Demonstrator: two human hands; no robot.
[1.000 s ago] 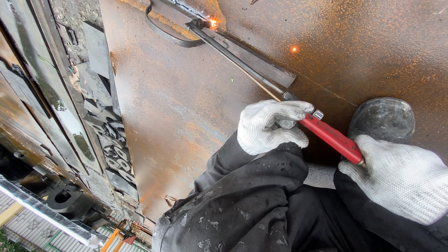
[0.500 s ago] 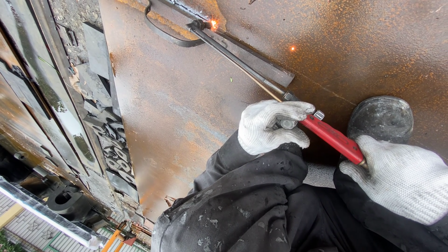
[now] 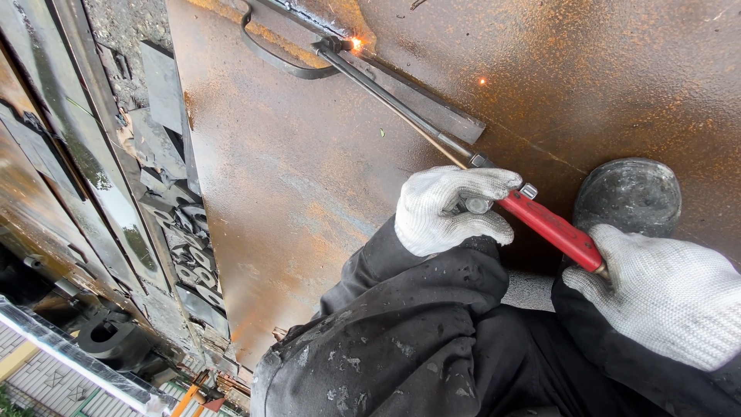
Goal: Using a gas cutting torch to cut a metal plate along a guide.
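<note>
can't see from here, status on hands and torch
Left hand grips torch near the valve, right hand on red handle end. Tip sparking on rusty plate. Dark round boot toe beside handle.

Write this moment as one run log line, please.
left hand: grips torch tube | right hand: holds red handle | cutting torch tip: sparking on rusty steel plate

Two hands in white gloves are holding a long cutting torch (image 3: 463, 158) with a red handle. The left hand (image 3: 451, 208) is gripping it near the middle. The right hand (image 3: 664, 289) is holding the back end. The tip is glowing and throwing sparks (image 3: 356, 44) on a big rusty steel plate (image 3: 309, 170). A dark round thing (image 3: 629, 197), maybe a boot toe, is sitting beside the right hand.
</note>
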